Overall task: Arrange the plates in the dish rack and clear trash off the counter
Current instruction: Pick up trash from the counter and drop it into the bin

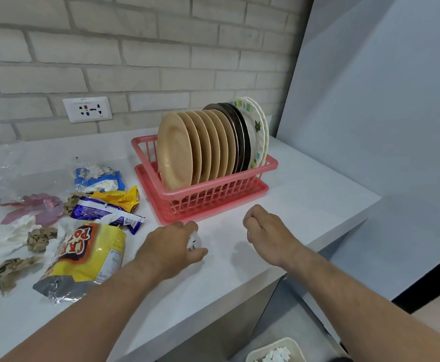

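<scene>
neatly, plates (195, 147) upright in rack (213, 197), scraps (276, 355) in bin (295, 344)

- A pink dish rack (213, 197) stands on the white counter (312, 194), full of plates on edge: tan plates (187, 150) in front, dark brown plates (237, 131) behind them, white patterned plates (256, 126) at the back.
- The left hand (169, 244) grips a small white wrapper (194, 242) just before the rack.
- The right hand (268, 231) hovers over the counter, fingers curled; whether it holds anything cannot be told.
- Trash lies to the left: a yellow chip bag (83, 257), a purple wrapper (104, 212), a blue wrapper (96, 177), pink plastic (36, 207), brown paper scraps (4, 270).
</scene>
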A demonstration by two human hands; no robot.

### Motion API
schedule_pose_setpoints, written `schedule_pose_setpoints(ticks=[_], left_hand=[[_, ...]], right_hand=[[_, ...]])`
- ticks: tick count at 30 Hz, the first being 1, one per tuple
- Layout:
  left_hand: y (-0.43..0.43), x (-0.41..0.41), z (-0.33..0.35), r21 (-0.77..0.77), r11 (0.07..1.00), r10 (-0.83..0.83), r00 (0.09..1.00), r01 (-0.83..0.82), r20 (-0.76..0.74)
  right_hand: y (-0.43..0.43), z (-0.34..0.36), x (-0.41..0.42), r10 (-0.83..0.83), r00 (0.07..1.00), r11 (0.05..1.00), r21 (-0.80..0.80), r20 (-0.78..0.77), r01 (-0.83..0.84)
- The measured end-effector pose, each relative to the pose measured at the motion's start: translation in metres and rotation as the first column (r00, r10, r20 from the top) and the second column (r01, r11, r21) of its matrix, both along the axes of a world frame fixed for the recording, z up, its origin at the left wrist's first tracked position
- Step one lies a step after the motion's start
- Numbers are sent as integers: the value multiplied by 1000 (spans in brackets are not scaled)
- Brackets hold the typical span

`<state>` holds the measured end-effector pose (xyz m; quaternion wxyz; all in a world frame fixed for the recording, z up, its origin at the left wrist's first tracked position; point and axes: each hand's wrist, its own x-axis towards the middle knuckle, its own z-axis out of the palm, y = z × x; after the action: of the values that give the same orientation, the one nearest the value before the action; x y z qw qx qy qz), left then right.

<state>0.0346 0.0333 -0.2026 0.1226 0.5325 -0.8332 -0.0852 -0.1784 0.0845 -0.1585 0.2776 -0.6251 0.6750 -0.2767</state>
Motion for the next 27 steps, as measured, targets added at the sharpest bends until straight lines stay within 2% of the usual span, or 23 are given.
schedule_pose_setpoints(ticks=[5, 9, 13, 17, 22, 27], left_hand=[[19, -51, 15, -25, 1000, 12, 989, -16, -145], [45, -106, 19, -10, 1000, 7, 981, -9, -191], [77, -169, 4, 21, 997, -65, 978, 71, -197], [101, -215, -35, 129, 987, -71, 982, 94, -173], [131, -248, -110, 292, 954, -36, 994, 65, -102], [140, -268, -184, 405, 914, -13, 998, 38, -63]], right_hand=[[17, 1, -39, -1, 1000, 1000, -7, -31, 1], [37, -11, -88, 20, 997, 1000, 0, -77, -21], [61, -37, -149, 39, 997, 997, 73, -62, -35], [85, -81, -198, 91, 987, 988, 139, -131, -73], [116, -152, -238, 120, 975, 952, 302, -189, -58], [136, -224, -257, 105, 982, 936, 349, -156, -45]])
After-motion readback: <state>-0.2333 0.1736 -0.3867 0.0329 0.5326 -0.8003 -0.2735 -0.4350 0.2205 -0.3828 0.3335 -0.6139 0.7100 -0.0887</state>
